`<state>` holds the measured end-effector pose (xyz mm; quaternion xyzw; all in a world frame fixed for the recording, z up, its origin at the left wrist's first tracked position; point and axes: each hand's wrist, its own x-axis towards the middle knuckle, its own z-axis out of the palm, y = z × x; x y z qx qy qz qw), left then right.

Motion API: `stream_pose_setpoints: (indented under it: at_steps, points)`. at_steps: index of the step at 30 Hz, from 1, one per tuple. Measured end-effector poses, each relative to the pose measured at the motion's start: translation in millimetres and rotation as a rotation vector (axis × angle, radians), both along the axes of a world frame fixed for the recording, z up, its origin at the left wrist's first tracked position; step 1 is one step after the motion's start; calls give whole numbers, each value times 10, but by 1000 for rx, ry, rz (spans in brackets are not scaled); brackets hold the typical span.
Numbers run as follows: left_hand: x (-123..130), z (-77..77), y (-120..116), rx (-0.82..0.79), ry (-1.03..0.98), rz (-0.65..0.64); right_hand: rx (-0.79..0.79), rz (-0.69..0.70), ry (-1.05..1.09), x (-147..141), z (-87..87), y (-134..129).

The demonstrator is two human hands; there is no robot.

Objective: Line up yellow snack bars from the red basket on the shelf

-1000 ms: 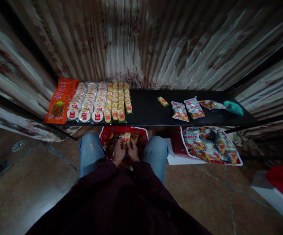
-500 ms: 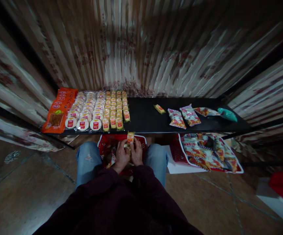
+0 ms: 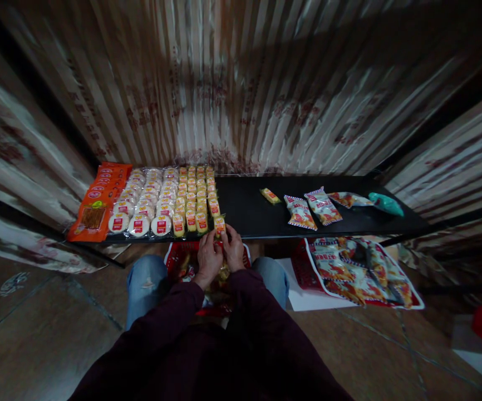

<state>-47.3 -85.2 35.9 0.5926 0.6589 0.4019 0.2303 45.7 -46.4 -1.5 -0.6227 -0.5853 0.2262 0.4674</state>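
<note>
A small yellow wrapped snack cake [image 3: 220,224] with a red and white label is at the shelf's front edge, at the near end of the rightmost yellow column. My left hand [image 3: 209,259] is closed on its lower left side, and my right hand [image 3: 233,250] pinches its lower right side. To the left, rows of similar yellow cakes [image 3: 191,220] stand beside columns of round white wrapped crackers [image 3: 139,224]. Beneath my hands, a red basket [image 3: 174,253] between my knees holds more wrapped snacks. Whether the cake rests fully on the shelf, I cannot tell.
Orange packets [image 3: 94,206] lie at the left end of the black shelf [image 3: 241,209]. Right of centre are a single yellow cake [image 3: 270,195], striped-edge snack bags [image 3: 323,206] and a green packet [image 3: 385,204]. A second red basket [image 3: 301,267] full of bags stands below right.
Both hands have moved up and forward with the yellow snack cake, from above the basket to the shelf's front edge. The view has shifted slightly.
</note>
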Motion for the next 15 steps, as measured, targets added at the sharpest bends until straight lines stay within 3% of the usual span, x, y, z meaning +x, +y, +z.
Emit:
stream_pose_setpoints:
  at_steps: [9,15]
  points:
    - [31,91,261,-87,-3,-1,-30,83,31,-27,-75,278]
    - [45,42,397,-83,-23,-10,-44,53,-55,-13,-47,434]
